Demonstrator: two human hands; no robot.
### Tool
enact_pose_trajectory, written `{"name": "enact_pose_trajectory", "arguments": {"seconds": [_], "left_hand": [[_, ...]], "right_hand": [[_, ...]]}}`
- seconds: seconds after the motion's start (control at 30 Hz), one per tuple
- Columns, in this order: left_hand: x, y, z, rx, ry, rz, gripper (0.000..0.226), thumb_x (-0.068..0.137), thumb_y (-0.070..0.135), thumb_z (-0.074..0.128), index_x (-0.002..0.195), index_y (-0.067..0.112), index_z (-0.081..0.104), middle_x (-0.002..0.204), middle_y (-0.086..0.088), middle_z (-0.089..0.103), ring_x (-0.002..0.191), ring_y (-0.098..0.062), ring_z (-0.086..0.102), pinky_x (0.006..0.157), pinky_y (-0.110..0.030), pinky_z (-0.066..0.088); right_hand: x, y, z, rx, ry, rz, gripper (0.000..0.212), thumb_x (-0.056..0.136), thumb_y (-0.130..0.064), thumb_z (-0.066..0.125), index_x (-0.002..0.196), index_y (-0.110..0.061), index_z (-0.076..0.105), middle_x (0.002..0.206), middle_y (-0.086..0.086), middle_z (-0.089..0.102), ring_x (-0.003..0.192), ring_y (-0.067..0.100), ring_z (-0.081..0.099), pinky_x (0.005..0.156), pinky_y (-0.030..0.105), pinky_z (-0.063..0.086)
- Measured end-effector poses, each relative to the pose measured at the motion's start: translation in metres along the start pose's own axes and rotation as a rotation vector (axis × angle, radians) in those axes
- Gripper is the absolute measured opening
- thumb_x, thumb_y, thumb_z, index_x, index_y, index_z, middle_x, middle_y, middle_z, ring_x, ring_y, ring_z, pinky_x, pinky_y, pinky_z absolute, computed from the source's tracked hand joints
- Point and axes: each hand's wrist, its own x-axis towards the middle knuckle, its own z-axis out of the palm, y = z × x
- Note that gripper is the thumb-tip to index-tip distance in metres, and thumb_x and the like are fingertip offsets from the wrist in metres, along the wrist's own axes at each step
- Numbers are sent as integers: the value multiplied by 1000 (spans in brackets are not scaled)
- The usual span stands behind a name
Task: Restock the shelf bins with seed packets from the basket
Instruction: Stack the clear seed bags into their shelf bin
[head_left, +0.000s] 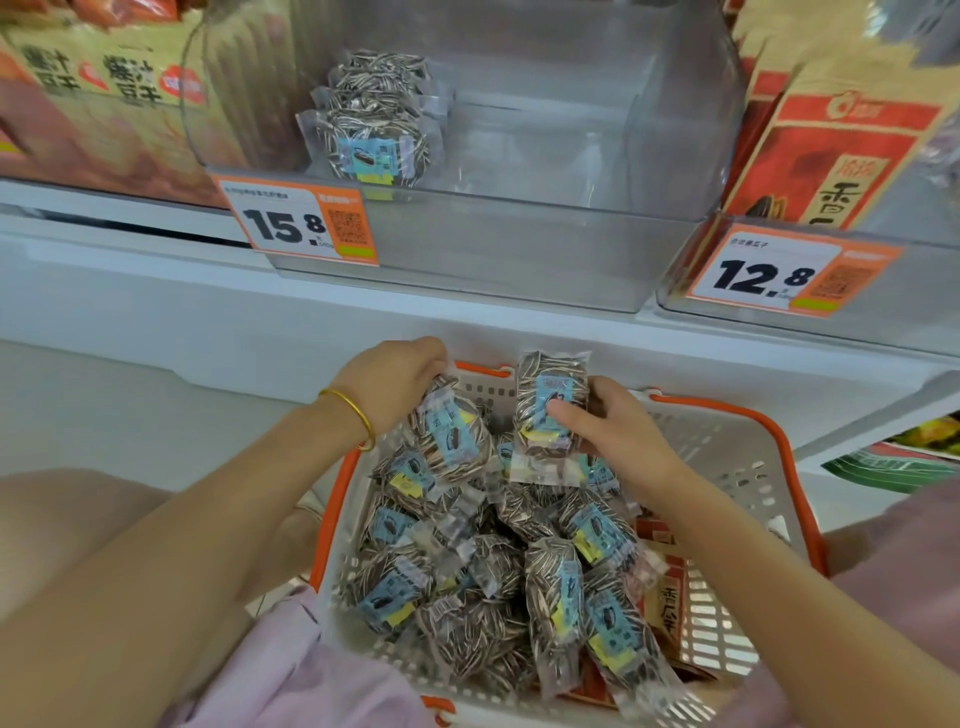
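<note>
Seed packets (498, 571) lie heaped in the white basket (727, 447) with orange handles, just below the shelf. The clear bin (519, 249) above holds only a few shelved packets (371, 140) standing at its left side, the rest of it bare. The packets look light and soft: thin clear film with loose seeds inside that shift and bulge, and a slick surface, so one will likely slide if you pinch only a flat face. Better to take each round the body, thumb across the label and fingers behind, or by the sealed end flap. They are probably not fragile, though the film could tear. Your left hand (395, 382), gold bangle (353, 410) on the wrist, curls down over the top end of one packet (449, 441) near the basket's far-left corner, fingers closed on it; how firmly, you cannot tell. Your right hand (618, 431) holds a second packet (550, 405) upright, thumb on the blue label, fingers wrapped behind, its top above the basket rim. Neither packet has reached the bin yet. The price tag (298, 223) on the bin front reads 15.8.
</note>
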Motion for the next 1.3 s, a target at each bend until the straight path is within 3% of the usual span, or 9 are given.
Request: {"name": "enact_pose_trajectory", "arguments": {"seconds": [0.17,0.37,0.53,0.63,0.73,0.87,1.0,1.13,1.3], "left_hand": [[-5,8,-8,-167,-6,21,23,98,18,42,103,6,61,97,-13,65,90,-27,59,78,-33,44],[-7,12,-13,-237,-29,-138,25,99,16,40,114,5,57,111,-13,60,97,-26,57,75,-26,41],[-10,22,-13,-402,-159,-321,48,93,2,41,138,16,38,139,-11,42,107,-26,54,78,-33,50],[-13,24,-12,-612,-263,-445,56,89,-3,45,139,19,37,136,-13,42,101,-25,56,65,-29,53],[-16,27,-10,-787,-379,-524,63,83,-13,46,138,18,40,133,-19,44,99,-28,59,56,-26,55],[-18,30,-9,-1060,-402,-547,62,75,-26,35,126,8,49,126,-23,52,112,-37,57,75,-44,58],[-19,33,-11,-1182,-390,-539,63,75,-30,31,125,6,45,123,-20,54,110,-37,58,73,-44,58],[-20,34,-11,-1245,-432,-493,60,72,-33,33,113,7,49,116,-18,49,106,-37,52,72,-47,57],[-23,39,-11,-1174,-519,-351,70,72,-34,42,124,11,49,116,-15,59,108,-31,60,85,-39,54]], "right_hand": [[-5,-6,0,71,-42,-3,32,79,-45,68,103,-25,60,110,14,65,102,40,60,88,58,49],[-9,-8,-4,208,-108,76,36,79,-30,70,111,-16,60,109,6,70,103,27,65,95,55,47],[-13,-4,-4,324,-142,118,32,84,-13,65,115,-9,56,107,10,68,92,22,69,80,43,57],[-15,-4,-2,475,-176,170,25,85,-6,62,109,-6,56,102,11,70,83,20,70,67,33,59],[-17,-2,-2,594,-243,215,43,75,-10,66,116,-5,53,105,14,69,86,25,69,75,41,59],[-19,1,0,706,-321,262,59,68,2,69,122,-6,47,109,16,69,94,30,69,80,43,57],[-21,3,4,789,-388,238,98,41,-3,92,127,-7,45,116,20,66,102,33,66,80,41,57],[-25,3,7,849,-424,234,105,45,0,91,136,-7,39,123,23,61,107,35,63,81,41,56],[-34,-1,13,910,-478,157,97,58,-5,86,141,-7,35,130,22,54,112,34,58,88,45,53]]}}
